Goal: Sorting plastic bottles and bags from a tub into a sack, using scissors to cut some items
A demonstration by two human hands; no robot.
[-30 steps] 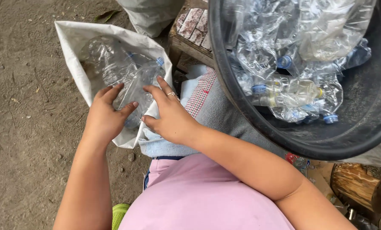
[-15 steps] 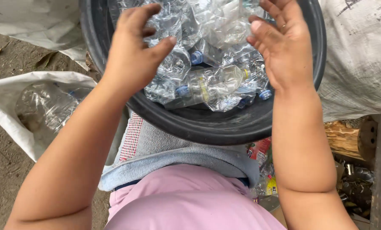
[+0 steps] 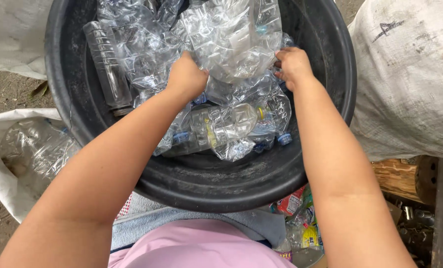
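Landmark: the big black tub, propped against the person's lap.
Left hand: the left hand is down among the heap in the tub, fingers curled shut on the near edge of a large crushed clear bottle.
Right hand: the right hand clamps the same bottle's far edge, by the tub's right wall.
Done: a few flattened bottles lie in the open white sack left of the tub, so I judge some sorting is finished.
Left: the tub is well loaded with clear bottles, several with blue caps; most of the work looks ahead.
Ground: bare dirt left of the tub, a dry leaf on it.
Surroundings: a bulging white sack right of the tub, a log and coloured wrappers below its right rim.
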